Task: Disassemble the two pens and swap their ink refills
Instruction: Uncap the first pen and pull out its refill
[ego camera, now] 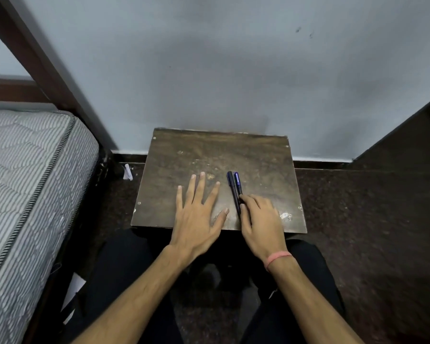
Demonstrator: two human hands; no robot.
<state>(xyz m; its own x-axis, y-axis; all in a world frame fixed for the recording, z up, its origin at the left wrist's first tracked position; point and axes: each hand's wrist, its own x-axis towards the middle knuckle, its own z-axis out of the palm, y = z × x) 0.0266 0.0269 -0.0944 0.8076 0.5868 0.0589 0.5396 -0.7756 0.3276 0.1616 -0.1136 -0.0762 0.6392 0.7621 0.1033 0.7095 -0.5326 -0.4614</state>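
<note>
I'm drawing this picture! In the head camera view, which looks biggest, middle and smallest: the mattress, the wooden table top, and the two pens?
1. Mattress, though it sits nearer the camera.
2. Wooden table top.
3. Two pens: black pen and blue pen look about alike, so no ranking between them.

I see two pens lying side by side on the tabletop [184, 150], touching along their length, right of centre and toward the near edge. The black pen [233, 189] lies on the left and the blue pen [237, 183] on the right, the latter carrying small pale lettering on its barrel. Both are whole and capped, their far ends pointing away from me, slightly tilted left. Their near ends are hidden under my right hand [263, 219], so I cannot tell how they finish there.
</note>
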